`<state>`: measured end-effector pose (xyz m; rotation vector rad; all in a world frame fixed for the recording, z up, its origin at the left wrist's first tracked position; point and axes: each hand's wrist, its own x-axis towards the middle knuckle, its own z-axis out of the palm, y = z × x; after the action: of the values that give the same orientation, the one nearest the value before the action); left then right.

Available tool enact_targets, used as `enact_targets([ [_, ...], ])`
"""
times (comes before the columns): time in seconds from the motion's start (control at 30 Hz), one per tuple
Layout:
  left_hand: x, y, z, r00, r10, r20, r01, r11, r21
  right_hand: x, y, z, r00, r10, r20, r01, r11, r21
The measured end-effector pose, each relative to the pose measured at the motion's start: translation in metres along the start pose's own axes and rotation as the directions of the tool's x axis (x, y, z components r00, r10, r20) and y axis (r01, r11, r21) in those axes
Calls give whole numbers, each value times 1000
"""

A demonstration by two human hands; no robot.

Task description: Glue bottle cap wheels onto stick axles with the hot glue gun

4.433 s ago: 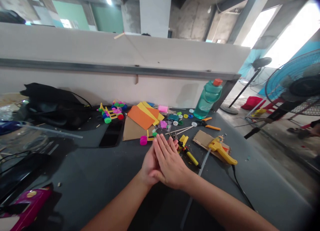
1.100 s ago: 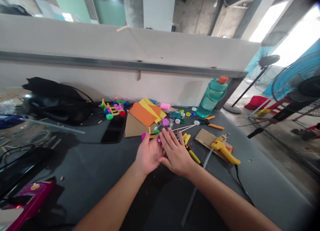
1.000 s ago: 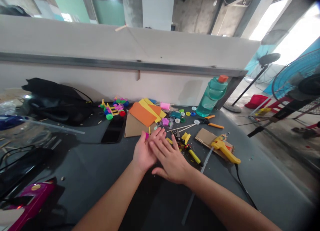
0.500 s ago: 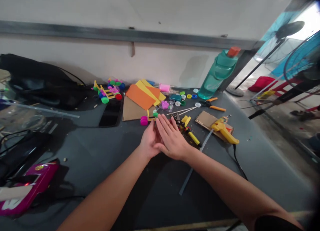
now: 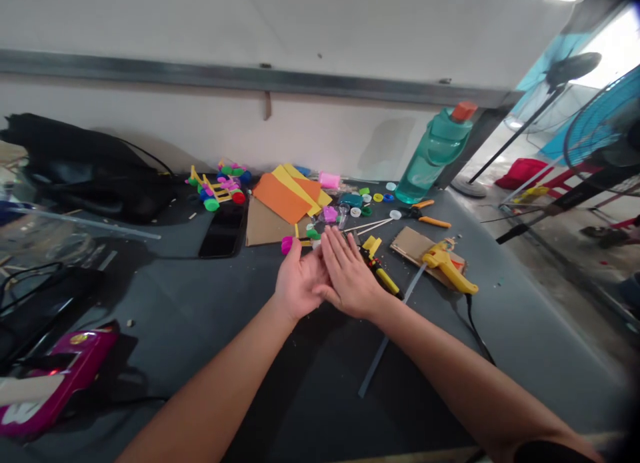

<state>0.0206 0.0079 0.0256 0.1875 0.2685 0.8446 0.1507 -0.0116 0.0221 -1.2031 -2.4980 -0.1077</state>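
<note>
My left hand (image 5: 299,281) is held palm up over the dark table (image 5: 215,343), its fingers stretched out. Against its fingers rests my right hand (image 5: 349,275), flat, with the back of it towards me. I see nothing held in either one. Just beyond the fingertips lie a small piece with a pink wheel (image 5: 287,245), a green cap (image 5: 313,234) and a yellow-and-black hand tool (image 5: 386,276), partly covered by my right hand. A yellow glue gun (image 5: 449,265) lies on a piece of cardboard (image 5: 411,241) to the right, a clear glue stick (image 5: 376,366) running from its back.
Behind are orange card (image 5: 281,197), a phone (image 5: 223,231), a toy car of colourful parts (image 5: 220,193), bottle caps and orange-handled pliers (image 5: 434,221). A green bottle (image 5: 431,157) stands at the back right. At left are a black bag (image 5: 90,166) and a magenta device (image 5: 65,376).
My hands have opened apart a little at the left side, so more of the left palm and its thumb shows. The view has shifted slightly.
</note>
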Motion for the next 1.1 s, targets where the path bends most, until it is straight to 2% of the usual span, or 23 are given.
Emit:
enact_targets([
  [0.07, 0, 2, 1, 996, 79, -48, -79, 997, -2, 0, -1, -1, 993, -109, 48, 108, 994, 27],
  [0.13, -1, 2, 1, 991, 111, -78, -111, 994, 4, 1, -2, -1, 987, -144, 69, 141, 989, 43],
  [0.27, -1, -2, 2, 1000, -9, 23, 9, 1000, 7, 1, 3, -1, 999, 43, 14, -43, 999, -5],
  [0.3, -1, -2, 1, 999, -18, 38, 17, 1000, 7, 1, 3, -1, 998, 55, 7, -55, 998, -14],
  [0.5, -2, 6, 0, 988, 131, -84, -133, 991, -14, 1, -9, -4, 989, -140, 47, 140, 990, 10],
  [0.57, -3, 5, 1, 993, 101, -63, -102, 995, -21, 1, -7, -4, 993, -115, 39, 114, 993, 4],
  [0.7, -3, 4, -1, 997, 43, 66, -41, 999, -29, 1, -3, -3, 1000, 20, 3, -20, 999, -25],
  [0.83, -2, 7, -5, 990, 144, -7, -144, 990, -7, 0, -10, -5, 991, -127, 40, 126, 992, 21],
  [0.9, -2, 5, -5, 990, 139, -27, -139, 990, 4, 0, -9, -5, 987, -157, 39, 156, 987, 23],
  [1.03, -2, 4, -3, 997, 31, 67, -31, 1000, 0, 1, 2, -1, 1000, 10, -22, -10, 999, -40],
  [1.1, -2, 7, -4, 996, 65, 65, -65, 998, -5, 0, -1, 0, 1000, 5, -22, -6, 999, -38],
])
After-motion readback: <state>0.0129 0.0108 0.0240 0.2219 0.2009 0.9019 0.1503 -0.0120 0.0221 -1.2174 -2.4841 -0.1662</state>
